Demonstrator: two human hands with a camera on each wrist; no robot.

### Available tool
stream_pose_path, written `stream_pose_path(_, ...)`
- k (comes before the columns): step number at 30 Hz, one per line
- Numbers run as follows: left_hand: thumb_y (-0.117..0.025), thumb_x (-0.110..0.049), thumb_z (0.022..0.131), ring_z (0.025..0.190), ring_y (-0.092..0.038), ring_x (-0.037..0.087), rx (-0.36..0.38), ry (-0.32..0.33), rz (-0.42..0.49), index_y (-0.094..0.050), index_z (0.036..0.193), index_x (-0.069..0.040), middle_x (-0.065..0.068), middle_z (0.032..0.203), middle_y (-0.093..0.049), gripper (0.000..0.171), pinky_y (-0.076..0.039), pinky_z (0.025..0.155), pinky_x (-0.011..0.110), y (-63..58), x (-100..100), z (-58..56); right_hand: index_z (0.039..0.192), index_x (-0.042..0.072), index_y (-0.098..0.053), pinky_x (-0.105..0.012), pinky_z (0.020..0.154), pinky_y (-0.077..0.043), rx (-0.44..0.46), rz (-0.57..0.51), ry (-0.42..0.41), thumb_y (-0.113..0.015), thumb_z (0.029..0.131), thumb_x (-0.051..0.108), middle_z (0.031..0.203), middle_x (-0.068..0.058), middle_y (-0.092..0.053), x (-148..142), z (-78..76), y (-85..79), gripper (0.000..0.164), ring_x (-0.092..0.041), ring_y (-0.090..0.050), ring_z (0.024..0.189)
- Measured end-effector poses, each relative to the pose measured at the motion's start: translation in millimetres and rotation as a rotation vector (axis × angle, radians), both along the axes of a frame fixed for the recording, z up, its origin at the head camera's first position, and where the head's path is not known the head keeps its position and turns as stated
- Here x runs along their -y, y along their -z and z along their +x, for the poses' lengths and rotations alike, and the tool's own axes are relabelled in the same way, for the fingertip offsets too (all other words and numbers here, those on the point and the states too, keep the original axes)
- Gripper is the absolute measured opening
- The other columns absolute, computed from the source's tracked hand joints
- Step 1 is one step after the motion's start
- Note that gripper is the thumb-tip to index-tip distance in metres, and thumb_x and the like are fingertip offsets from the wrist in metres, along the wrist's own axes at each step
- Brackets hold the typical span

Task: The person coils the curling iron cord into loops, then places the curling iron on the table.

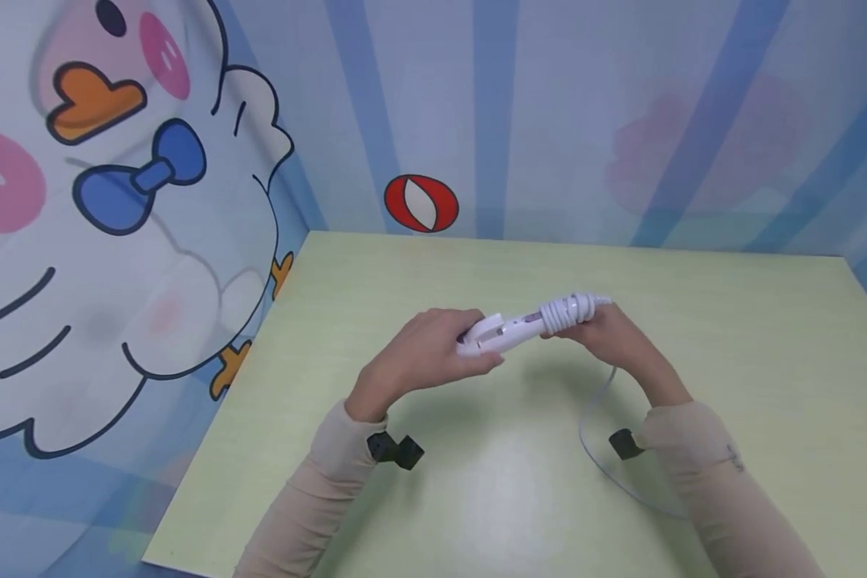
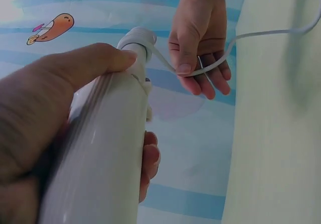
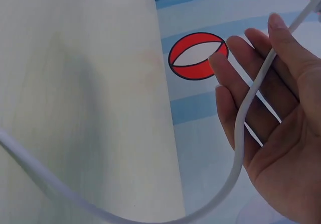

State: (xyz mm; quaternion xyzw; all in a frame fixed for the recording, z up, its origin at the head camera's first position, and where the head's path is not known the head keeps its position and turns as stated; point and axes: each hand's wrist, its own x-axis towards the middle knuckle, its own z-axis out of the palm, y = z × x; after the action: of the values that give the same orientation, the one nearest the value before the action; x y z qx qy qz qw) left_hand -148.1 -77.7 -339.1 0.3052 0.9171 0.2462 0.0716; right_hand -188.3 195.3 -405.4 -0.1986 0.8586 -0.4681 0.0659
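Note:
A white curling iron [image 1: 509,331] is held up above the table, tilted with its corded end to the upper right. My left hand [image 1: 426,349] grips its body, thumb along the near side; in the left wrist view its smooth white casing [image 2: 105,148] fills the palm. Several turns of white cord [image 1: 567,313] are wound round the far end. My right hand [image 1: 614,335] is beside that end and pinches the loose cord [image 2: 268,32] between thumb and fingers. In the right wrist view the cord [image 3: 239,133] crosses the palm, the other fingers fairly straight.
The loose cord hangs from the right hand and curves down to the pale yellow-green table [image 1: 491,482]. Behind the table stands a blue striped wall [image 1: 563,120], with a large cartoon bird [image 1: 209,201] at the left. Small black cameras [image 1: 397,451] sit at both wrists.

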Motion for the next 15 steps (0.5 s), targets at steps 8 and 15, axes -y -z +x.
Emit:
stream_pose_path(8, -0.058, -0.043, 0.086, 0.075, -0.05, 0.004, -0.079, 0.105, 0.052, -0.05, 0.127, -0.029, -0.011, 0.096, -0.057, 0.043, -0.043, 0.062, 0.022, 4.6, -3, 2.7, 0.086, 0.0, -0.067, -0.028, 0.06, -0.048, -0.122, 0.063, -0.091, -0.061, 0.082, -0.005, 0.077, -0.009, -0.067, -13, -3.1, -6.8, 0.009, -0.007, -0.056, 0.064)
stream_pose_path(15, -0.06, -0.037, 0.087, 0.078, -0.052, 0.006, -0.013, 0.169, 0.121, -0.051, 0.128, -0.027, -0.01, 0.099, -0.057, 0.043, -0.046, 0.064, 0.022, 4.9, -6, 6.3, 0.105, 0.008, -0.069, -0.019, 0.074, -0.048, -0.208, 0.039, -0.241, -0.063, 0.084, 0.002, 0.1, -0.004, -0.069, -18, -7.6, -15.0, 0.022, -0.001, -0.061, 0.092)
